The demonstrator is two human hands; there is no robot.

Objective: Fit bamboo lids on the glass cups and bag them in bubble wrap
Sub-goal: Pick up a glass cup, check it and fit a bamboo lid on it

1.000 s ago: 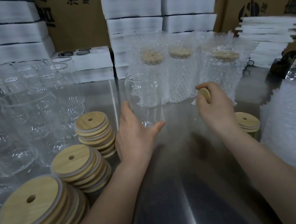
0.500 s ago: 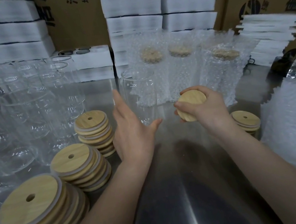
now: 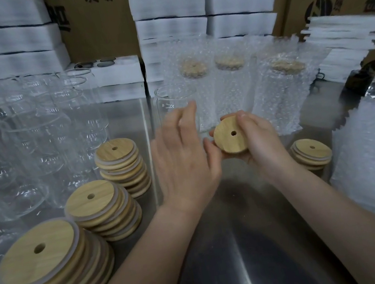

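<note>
While my right hand (image 3: pixel 263 138) holds the bamboo lid (image 3: pixel 230 138) by its edge, my left hand (image 3: pixel 182 160) is loose beside it, fingers spread, holding nothing, just in front of the open glass cup (image 3: pixel 171 100).

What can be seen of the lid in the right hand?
The lid is a round, flat disc of pale wood with a small hole near its middle. It is tilted, face toward the camera, above the metal table, before an open glass cup. The right hand pinches its rim; the left hand's thumb is at its left edge.
</note>
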